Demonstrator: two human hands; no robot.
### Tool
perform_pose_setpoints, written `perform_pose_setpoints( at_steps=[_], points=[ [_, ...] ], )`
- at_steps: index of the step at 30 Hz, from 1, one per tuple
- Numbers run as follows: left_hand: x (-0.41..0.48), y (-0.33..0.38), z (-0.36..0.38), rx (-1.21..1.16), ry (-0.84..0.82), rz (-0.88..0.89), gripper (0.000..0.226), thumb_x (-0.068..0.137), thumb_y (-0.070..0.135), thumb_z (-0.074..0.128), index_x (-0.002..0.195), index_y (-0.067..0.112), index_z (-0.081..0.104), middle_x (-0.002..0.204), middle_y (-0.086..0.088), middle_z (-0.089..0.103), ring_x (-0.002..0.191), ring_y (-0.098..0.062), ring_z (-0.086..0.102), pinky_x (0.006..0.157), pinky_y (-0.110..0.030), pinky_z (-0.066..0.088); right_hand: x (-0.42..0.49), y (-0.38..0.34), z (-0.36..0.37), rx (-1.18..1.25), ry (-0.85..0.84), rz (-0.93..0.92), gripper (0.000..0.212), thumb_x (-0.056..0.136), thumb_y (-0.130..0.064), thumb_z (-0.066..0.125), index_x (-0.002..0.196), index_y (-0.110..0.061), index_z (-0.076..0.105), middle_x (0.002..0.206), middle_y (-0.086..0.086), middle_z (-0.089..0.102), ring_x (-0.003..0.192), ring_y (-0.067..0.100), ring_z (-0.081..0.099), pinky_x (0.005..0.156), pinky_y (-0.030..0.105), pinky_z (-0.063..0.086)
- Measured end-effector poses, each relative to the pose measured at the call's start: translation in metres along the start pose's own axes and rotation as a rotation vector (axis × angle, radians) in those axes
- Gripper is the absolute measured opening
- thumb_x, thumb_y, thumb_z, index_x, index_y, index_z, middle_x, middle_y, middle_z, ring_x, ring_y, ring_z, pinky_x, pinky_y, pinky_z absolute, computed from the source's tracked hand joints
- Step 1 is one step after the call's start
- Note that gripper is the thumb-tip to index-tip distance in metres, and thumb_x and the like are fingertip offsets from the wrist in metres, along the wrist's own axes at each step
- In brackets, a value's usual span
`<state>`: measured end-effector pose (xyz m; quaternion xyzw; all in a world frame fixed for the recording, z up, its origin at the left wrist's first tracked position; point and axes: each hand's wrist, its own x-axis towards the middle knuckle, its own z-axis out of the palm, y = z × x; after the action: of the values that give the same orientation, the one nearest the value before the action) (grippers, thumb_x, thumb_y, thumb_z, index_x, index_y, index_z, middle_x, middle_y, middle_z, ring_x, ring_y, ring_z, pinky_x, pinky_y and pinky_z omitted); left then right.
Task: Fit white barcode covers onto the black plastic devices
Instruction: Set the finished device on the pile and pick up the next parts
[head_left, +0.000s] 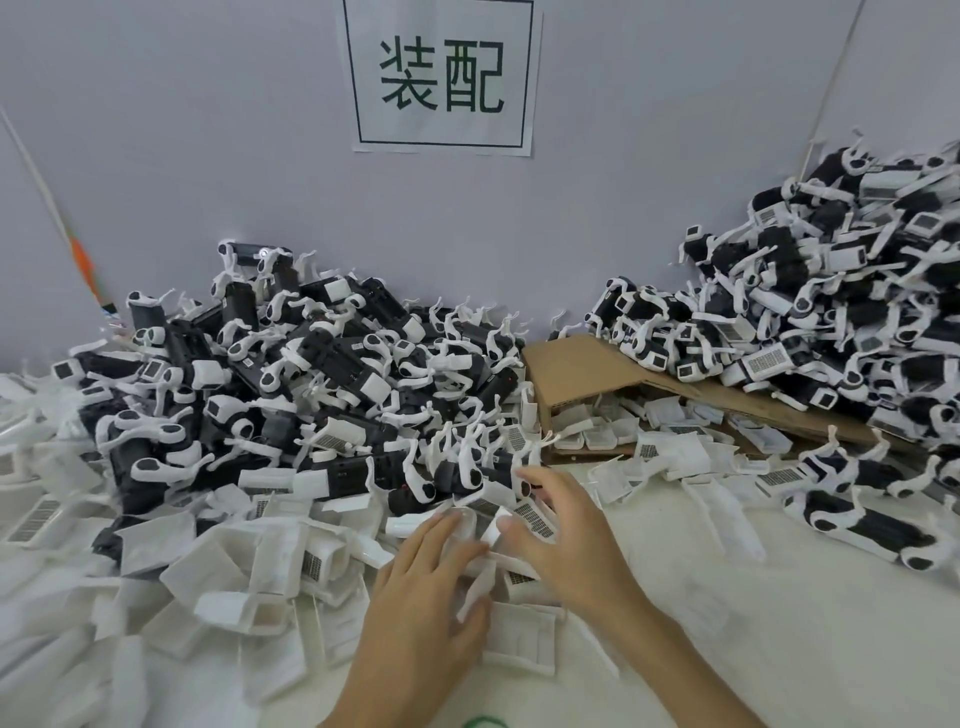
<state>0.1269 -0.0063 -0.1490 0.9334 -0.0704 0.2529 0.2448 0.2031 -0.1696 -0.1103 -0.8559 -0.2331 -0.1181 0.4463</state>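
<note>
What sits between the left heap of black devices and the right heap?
Head view: a tilted brown cardboard sheet fills the gap, its right end under the right heap, with loose white covers beneath it.

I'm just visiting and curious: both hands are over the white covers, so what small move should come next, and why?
Probably close the right hand on the barcode cover between its thumb and fingers and lift it free; the left hand lies flat on loose covers, and neither hand holds a black device yet.
</note>
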Motion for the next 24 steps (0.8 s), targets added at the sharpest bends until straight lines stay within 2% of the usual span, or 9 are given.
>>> perform_pose_setpoints(
  at_steps=[3,5,7,10,12,15,19,22,24],
  points=[
    [0.001,0.000,0.000,0.058,-0.049,-0.015,0.042,0.095,0.046,0.052,0.137,0.046,0.048,0.159,0.026,0.017,0.150,0.005,0.002,0.118,-0.028,0.023,0.033,-0.008,0.008,-0.186,-0.148,-0.046,0.058,0.091,-0.039,0.067,0.145,-0.029,0.046,0.145,-0.013,0.049,0.136,0.009,0.039,0.114,0.039,0.033],
    [0.000,-0.001,0.001,0.085,-0.071,-0.022,0.043,0.096,0.049,0.047,0.138,0.049,0.044,0.160,0.027,0.013,0.149,0.007,-0.004,0.119,-0.027,0.020,0.053,-0.013,0.017,-0.361,-0.253,-0.065,0.041,0.093,-0.042,0.062,0.130,-0.026,0.055,0.130,-0.009,0.057,0.131,0.016,0.044,0.103,0.040,0.033],
    [0.000,-0.002,0.000,0.088,-0.088,-0.029,0.044,0.096,0.050,0.046,0.139,0.050,0.041,0.161,0.028,0.009,0.148,0.008,-0.006,0.120,-0.025,0.016,0.065,-0.016,0.022,-0.467,-0.254,-0.084,0.021,0.094,-0.043,0.061,0.099,-0.022,0.060,0.094,-0.009,0.060,0.103,0.018,0.055,0.084,0.037,0.033],
    [0.000,-0.003,-0.001,0.082,-0.084,-0.035,0.045,0.095,0.049,0.044,0.140,0.050,0.039,0.162,0.028,0.006,0.148,0.009,-0.007,0.119,-0.023,0.013,0.076,-0.019,0.018,-0.361,-0.147,-0.070,0.021,0.096,-0.044,0.061,0.094,-0.023,0.061,0.073,-0.009,0.059,0.066,0.009,0.055,0.064,0.029,0.038],
    [0.000,-0.003,-0.001,0.073,-0.079,-0.033,0.045,0.095,0.049,0.044,0.140,0.049,0.040,0.163,0.027,0.005,0.149,0.008,-0.007,0.119,-0.022,0.012,0.076,-0.026,0.007,-0.142,-0.014,-0.014,0.016,0.097,-0.042,0.060,0.095,-0.027,0.062,0.075,-0.008,0.065,0.062,0.008,0.059,0.053,0.025,0.046],
    [0.001,-0.003,-0.002,0.071,-0.087,-0.033,0.048,0.096,0.054,0.040,0.144,0.048,0.036,0.162,0.028,0.004,0.149,0.006,-0.006,0.121,-0.025,0.012,0.063,-0.037,-0.016,0.418,0.170,0.130,0.013,0.095,-0.036,0.063,0.095,-0.024,0.066,0.088,-0.004,0.072,0.082,0.013,0.069,0.061,0.019,0.053],
    [0.001,0.000,-0.005,-0.079,-0.015,-0.061,0.075,0.092,0.072,0.031,0.156,0.038,0.010,0.160,0.027,0.015,0.147,0.008,0.013,0.120,-0.022,0.020,0.024,-0.035,-0.026,1.160,0.050,0.309,0.031,0.085,-0.038,0.060,0.098,-0.016,0.077,0.095,0.004,0.075,0.087,0.016,0.070,0.079,0.033,0.056],
    [0.000,0.005,-0.012,-0.280,0.062,-0.068,0.088,0.084,0.079,0.044,0.151,0.053,-0.006,0.147,0.044,0.025,0.137,0.019,0.026,0.107,-0.010,0.029,0.000,-0.027,-0.015,1.376,-0.041,0.404,0.039,0.089,-0.040,0.055,0.108,-0.016,0.079,0.122,0.011,0.071,0.111,0.025,0.068,0.097,0.044,0.055],
    [0.001,0.009,-0.018,-0.444,0.119,-0.087,0.093,0.079,0.076,0.058,0.150,0.059,0.000,0.145,0.041,0.032,0.136,0.015,0.033,0.101,-0.005,0.032,-0.007,-0.027,-0.010,1.428,-0.084,0.427,0.042,0.090,-0.042,0.055,0.115,-0.016,0.076,0.129,0.011,0.068,0.120,0.025,0.065,0.096,0.042,0.057]
  ],
)
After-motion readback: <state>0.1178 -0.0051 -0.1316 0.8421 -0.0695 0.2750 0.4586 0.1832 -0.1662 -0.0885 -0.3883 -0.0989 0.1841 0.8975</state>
